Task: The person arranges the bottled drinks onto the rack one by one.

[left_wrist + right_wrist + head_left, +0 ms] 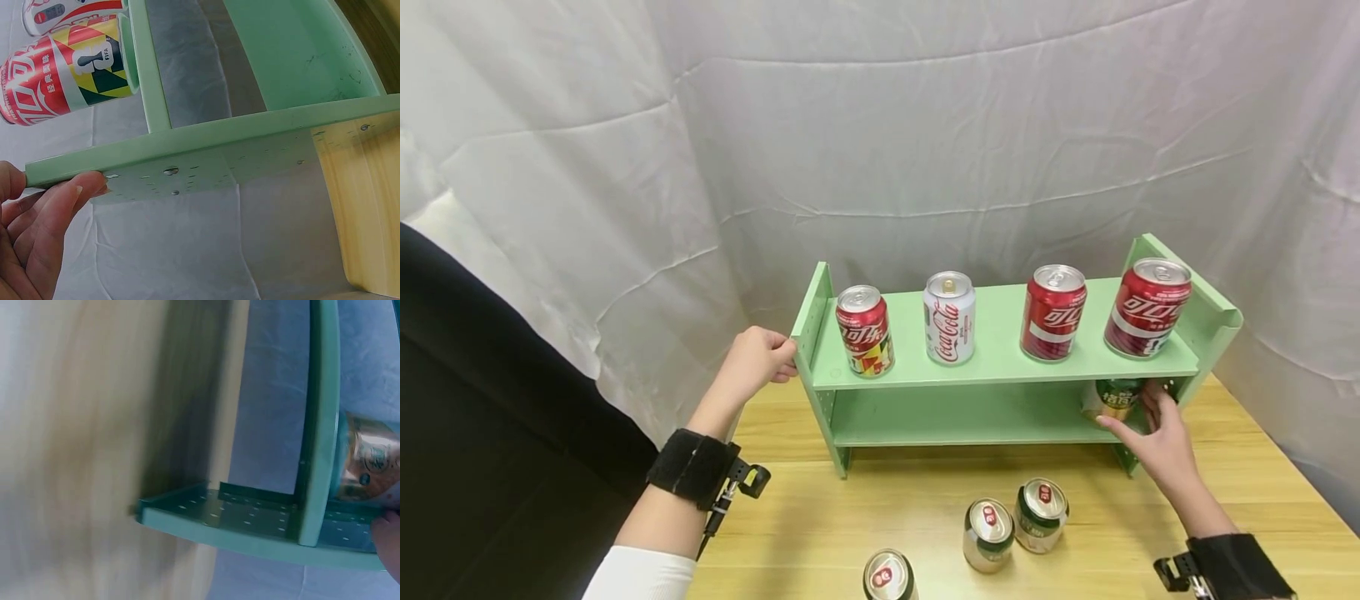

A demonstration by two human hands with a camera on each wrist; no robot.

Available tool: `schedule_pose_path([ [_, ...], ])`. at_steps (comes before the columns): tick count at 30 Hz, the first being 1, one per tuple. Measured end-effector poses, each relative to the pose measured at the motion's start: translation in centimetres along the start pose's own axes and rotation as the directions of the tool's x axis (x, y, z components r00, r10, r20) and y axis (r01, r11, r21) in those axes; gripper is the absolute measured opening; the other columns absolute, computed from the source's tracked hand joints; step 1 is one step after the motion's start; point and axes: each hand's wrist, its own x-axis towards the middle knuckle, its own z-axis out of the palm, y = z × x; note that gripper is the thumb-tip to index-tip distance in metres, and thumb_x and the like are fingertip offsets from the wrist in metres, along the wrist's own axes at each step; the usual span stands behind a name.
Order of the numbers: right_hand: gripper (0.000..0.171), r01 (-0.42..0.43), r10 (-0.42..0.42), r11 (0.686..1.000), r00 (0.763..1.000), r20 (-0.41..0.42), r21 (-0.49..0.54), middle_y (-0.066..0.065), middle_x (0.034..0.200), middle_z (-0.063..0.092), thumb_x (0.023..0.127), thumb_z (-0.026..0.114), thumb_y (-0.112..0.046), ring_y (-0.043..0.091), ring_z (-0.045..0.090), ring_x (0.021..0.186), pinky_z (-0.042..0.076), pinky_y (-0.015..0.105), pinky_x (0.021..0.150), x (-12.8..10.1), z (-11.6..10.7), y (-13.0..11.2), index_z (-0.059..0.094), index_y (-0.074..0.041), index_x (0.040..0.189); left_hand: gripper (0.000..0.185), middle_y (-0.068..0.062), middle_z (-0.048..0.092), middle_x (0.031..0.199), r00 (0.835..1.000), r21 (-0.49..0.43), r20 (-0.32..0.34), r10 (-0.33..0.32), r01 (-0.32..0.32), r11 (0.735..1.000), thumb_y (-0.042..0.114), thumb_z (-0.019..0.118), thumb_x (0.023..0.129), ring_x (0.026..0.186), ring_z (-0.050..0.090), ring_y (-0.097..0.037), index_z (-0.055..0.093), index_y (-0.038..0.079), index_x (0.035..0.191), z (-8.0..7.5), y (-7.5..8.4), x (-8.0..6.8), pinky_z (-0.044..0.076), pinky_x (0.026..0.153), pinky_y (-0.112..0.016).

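A green two-tier shelf stands on the wooden table. My left hand pinches the top front corner of its left side panel, thumb and fingers on either side. Inside the lower tier at the right end, a green and gold can stands with my right hand around it. Thumb in front, fingers on its right side, I hold it beneath the upper board. In the right wrist view the can is by the lower board, and only a bit of the hand shows.
On the upper tier stand a red and yellow can, a white Coca-Cola can and two red cans. Three green and gold cans stand on the table before the shelf. A pale cloth hangs behind.
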Motion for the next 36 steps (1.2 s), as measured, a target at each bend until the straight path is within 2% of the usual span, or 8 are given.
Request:
schedule_pose_path([
  [7,0.079,0.065,-0.064,0.998,0.988,-0.143,0.004,0.010,0.151,0.032,0.081,0.070,0.000,-0.006,0.031,0.130,0.025,0.003,0.105,-2.9,1.3,1.3,0.027,-0.003,0.147,0.031,-0.022,0.070,0.081,1.000,-0.013,-0.002,-0.003,0.003,1.000,0.010,0.045,0.090,0.066,0.070,-0.017,0.070,-0.010,0.093,-0.1,-0.2,0.1,0.060,0.064,-0.029],
  [12,0.076,0.177,-0.159,0.982,0.963,-0.215,0.065,0.002,0.141,0.046,0.071,0.070,0.016,-0.002,0.041,0.126,0.032,0.008,0.105,-4.5,2.3,1.9,0.039,0.003,0.140,0.032,-0.020,0.071,0.079,1.000,-0.007,-0.011,-0.006,0.006,1.000,0.010,0.045,0.090,0.065,0.069,-0.016,0.070,-0.010,0.093,-0.1,-0.2,0.2,0.060,0.064,-0.028],
  [19,0.076,0.303,-0.287,0.948,0.946,-0.152,0.098,-0.002,0.139,0.048,0.066,0.067,0.024,0.000,0.042,0.128,0.032,0.008,0.105,-6.1,3.7,2.1,0.039,0.011,0.136,0.031,-0.020,0.071,0.079,1.000,-0.013,-0.023,0.004,-0.004,1.000,0.009,0.045,0.089,0.064,0.069,-0.015,0.070,-0.009,0.090,-0.2,-0.1,0.0,0.060,0.064,-0.028],
  [23,0.075,0.411,-0.405,0.911,0.908,-0.110,0.038,0.013,0.135,0.049,0.063,0.073,0.019,0.001,0.041,0.128,0.031,0.009,0.106,-7.0,4.4,0.5,0.042,0.016,0.131,0.032,-0.021,0.071,0.081,1.000,-0.015,-0.018,0.006,-0.006,1.000,0.009,0.044,0.089,0.064,0.069,-0.016,0.070,-0.009,0.093,-0.3,-0.1,-0.1,0.060,0.064,-0.029],
  [26,0.071,0.504,-0.501,0.863,0.860,-0.098,0.012,0.032,0.127,0.048,0.066,0.078,0.005,0.004,0.041,0.129,0.030,0.011,0.108,-7.5,5.0,-1.2,0.044,0.019,0.127,0.032,-0.021,0.071,0.081,1.000,-0.014,-0.020,0.008,-0.009,1.000,0.010,0.044,0.089,0.064,0.069,-0.017,0.070,-0.009,0.093,-0.2,-0.1,-0.1,0.060,0.064,-0.029],
  [31,0.074,0.604,-0.601,0.797,0.795,-0.076,0.016,0.040,0.121,0.047,0.069,0.080,-0.014,0.009,0.042,0.130,0.030,0.014,0.109,-8.0,6.2,-1.8,0.045,0.021,0.124,0.032,-0.022,0.071,0.083,1.000,-0.021,-0.019,0.011,-0.011,1.000,0.010,0.045,0.089,0.065,0.070,-0.018,0.070,-0.009,0.095,-0.1,-0.1,-0.1,0.060,0.064,-0.029],
  [33,0.075,0.599,-0.597,0.800,0.800,-0.063,0.021,0.037,0.124,0.047,0.065,0.080,-0.008,0.010,0.041,0.131,0.030,0.014,0.110,-8.3,6.8,-1.2,0.045,0.019,0.126,0.032,-0.023,0.070,0.085,1.000,-0.026,-0.018,0.009,-0.009,1.000,0.011,0.045,0.090,0.065,0.070,-0.018,0.069,-0.009,0.096,0.0,-0.1,-0.1,0.060,0.064,-0.029],
  [36,0.078,0.518,-0.518,0.855,0.854,-0.050,-0.011,0.025,0.133,0.049,0.061,0.079,0.002,0.004,0.039,0.131,0.028,0.010,0.109,-8.8,7.8,-0.2,0.045,0.012,0.131,0.032,-0.023,0.070,0.086,1.000,-0.030,-0.019,0.005,-0.005,1.000,0.011,0.045,0.089,0.066,0.070,-0.019,0.069,-0.009,0.097,0.1,-0.2,0.0,0.060,0.064,-0.029],
])
